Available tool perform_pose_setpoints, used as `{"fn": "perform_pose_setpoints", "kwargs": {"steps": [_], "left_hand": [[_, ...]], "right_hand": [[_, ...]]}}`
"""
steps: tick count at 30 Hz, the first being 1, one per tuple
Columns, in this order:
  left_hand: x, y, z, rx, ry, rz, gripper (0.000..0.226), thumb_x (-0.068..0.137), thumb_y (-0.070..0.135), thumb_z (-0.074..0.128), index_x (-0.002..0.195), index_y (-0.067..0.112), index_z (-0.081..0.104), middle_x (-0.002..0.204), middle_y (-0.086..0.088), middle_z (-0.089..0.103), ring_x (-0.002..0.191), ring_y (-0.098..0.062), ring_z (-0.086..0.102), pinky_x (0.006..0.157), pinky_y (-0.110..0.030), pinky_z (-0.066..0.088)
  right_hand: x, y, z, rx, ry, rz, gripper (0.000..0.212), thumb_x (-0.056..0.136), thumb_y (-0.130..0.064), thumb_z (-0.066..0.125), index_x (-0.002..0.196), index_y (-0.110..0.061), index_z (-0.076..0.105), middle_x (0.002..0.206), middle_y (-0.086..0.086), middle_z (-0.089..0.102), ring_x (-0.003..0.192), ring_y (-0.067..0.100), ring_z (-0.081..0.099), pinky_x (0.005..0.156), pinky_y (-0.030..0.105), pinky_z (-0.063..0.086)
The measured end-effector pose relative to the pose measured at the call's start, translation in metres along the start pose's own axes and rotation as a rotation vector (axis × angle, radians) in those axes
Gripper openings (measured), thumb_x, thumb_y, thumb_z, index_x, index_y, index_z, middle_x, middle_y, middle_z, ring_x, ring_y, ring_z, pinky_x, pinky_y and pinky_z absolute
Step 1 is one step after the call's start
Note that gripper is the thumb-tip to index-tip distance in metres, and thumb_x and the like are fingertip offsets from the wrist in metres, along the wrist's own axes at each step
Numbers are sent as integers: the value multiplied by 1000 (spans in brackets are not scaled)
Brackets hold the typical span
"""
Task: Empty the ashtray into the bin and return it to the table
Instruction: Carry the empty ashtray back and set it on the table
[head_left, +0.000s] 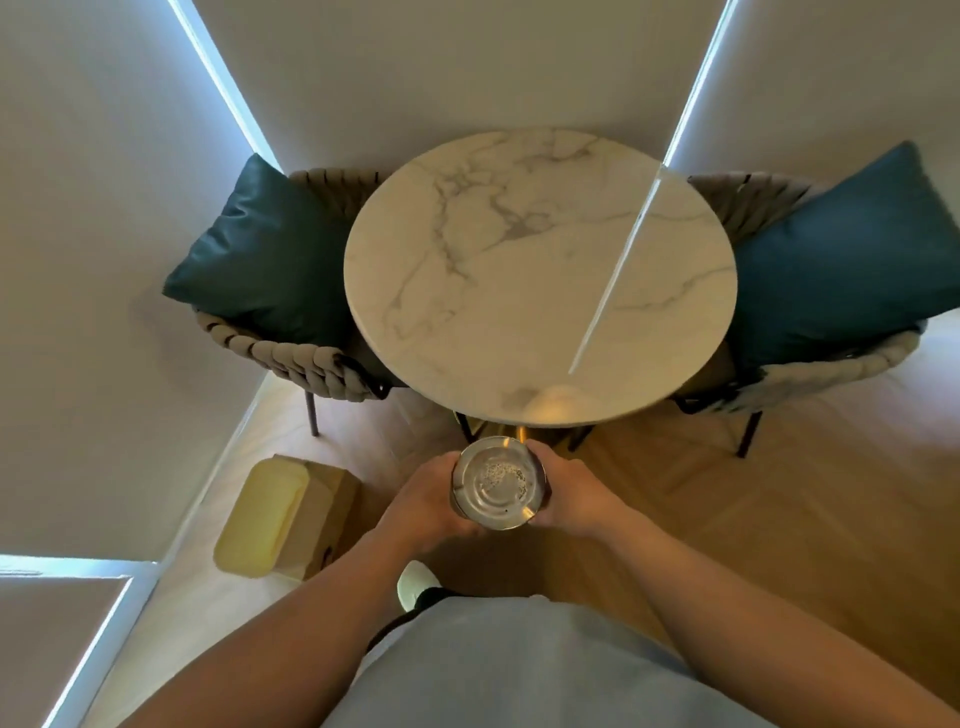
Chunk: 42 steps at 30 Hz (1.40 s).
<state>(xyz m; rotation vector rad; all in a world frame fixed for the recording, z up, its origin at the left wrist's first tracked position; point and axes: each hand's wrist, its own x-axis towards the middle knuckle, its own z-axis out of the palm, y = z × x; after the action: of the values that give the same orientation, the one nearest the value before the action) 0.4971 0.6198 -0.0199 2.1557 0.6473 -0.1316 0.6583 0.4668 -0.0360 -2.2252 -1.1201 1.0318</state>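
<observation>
A round silver metal ashtray (497, 484) with pale ash flecks in its bowl is held level in front of me, just short of the table's near edge. My left hand (423, 501) grips its left side and my right hand (569, 493) grips its right side. The round white marble table (540, 270) stands straight ahead, its top bare. A tan bin with a pale yellow lid (283, 517) sits on the floor down to my left, beside the wall; its lid looks closed.
Two woven rope chairs flank the table, each with a dark teal cushion, one left (265, 254) and one right (852, 260). Wood floor lies to the right. Walls and window blinds close in on the left and behind the table.
</observation>
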Motion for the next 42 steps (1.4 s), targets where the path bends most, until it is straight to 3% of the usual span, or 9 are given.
{"fn": "perform_pose_setpoints", "kwargs": {"steps": [4,7,10,16,19,23,26,30,42], "left_hand": [[12,26,19,36,-29,73,73,54,40,92,110,55,48,104,27,60,101,3,59,91,-28,51],[22,38,16,32,-58,111,80,51,41,91,105,74,41,99,46,56,99,21,52,81,-16,44],[36,45,9,19,-74,119,88,47,39,90,106,79,38,92,45,53,98,29,47,79,-9,38],[77,34,-6,-5,-107,106,74,47,36,92,102,62,49,91,42,54,90,23,53,76,-2,39],[102,33,-19,-6,-96,119,80,47,38,91,100,74,44,88,45,54,95,24,53,71,-2,39],[141,36,-43,9,-91,194,83,45,56,86,107,80,36,103,60,44,99,29,46,76,-12,42],[171,31,-58,14,-95,193,74,47,62,85,108,70,44,102,48,54,99,14,55,85,-15,45],[212,19,-76,50,-133,153,88,47,43,91,124,41,49,119,13,59,111,-11,56,96,-31,44],[303,19,-102,124,-141,53,86,45,31,95,122,29,56,116,5,65,104,-17,60,90,-40,50]], "right_hand": [[-20,23,-17,-2,20,58,101,65,-37,88,145,-30,27,132,4,61,123,26,55,102,44,48],[-23,29,-26,15,40,77,106,65,-33,89,150,-25,25,134,5,60,124,26,56,103,42,47],[-16,29,-35,31,67,79,107,67,-29,90,152,-23,25,133,6,61,121,25,58,102,40,48],[18,27,-54,28,71,115,109,67,-30,89,153,-20,23,133,7,60,120,26,58,100,36,48],[42,26,-64,20,91,112,105,65,-29,90,149,-22,27,130,5,63,115,24,61,91,29,48],[78,22,-83,5,72,158,112,63,-30,89,152,-23,22,129,6,63,108,22,63,84,29,49],[104,18,-98,-7,81,158,109,60,-34,90,149,-23,28,126,4,65,103,20,64,84,29,52],[136,12,-114,-6,95,172,109,62,-30,90,150,-22,26,125,6,65,102,23,64,87,37,55],[219,24,-158,30,94,197,110,61,-23,91,151,-19,28,120,12,66,104,30,63,87,37,53]]}}
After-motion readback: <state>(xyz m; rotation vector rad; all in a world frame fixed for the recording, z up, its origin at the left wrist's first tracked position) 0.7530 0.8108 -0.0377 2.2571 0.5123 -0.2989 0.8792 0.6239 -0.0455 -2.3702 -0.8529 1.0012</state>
